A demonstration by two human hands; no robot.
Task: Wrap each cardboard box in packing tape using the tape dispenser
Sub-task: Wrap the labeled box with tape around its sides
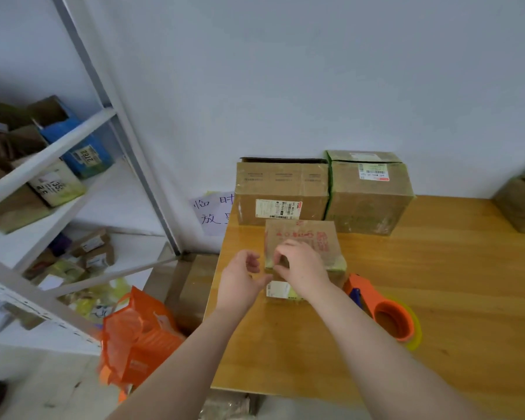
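right hand [300, 268] fingers pinch the box [303, 233] at its near top edge. left hand [240, 278] fingers curled just left of it, can't tell if gripping anything. dispenser [385, 310] lies right of them on the tabletop [452, 268].

Small box [300, 234] beside orange tape dispenser [385, 310]

Wooden worktop [437, 283], orange-brown, far edge against wall [315, 86]. Far left corner: two large cardboard boxes side by side, touching. Left box [282, 192] has white label on front; right box [370, 201] has green tape along edges. Small cardboard box [300, 234] just in front of them, near left edge. Orange tape dispenser [385, 313] just right of it, roll of tape loaded. Fourth box [519, 204] at far right, cut by frame.
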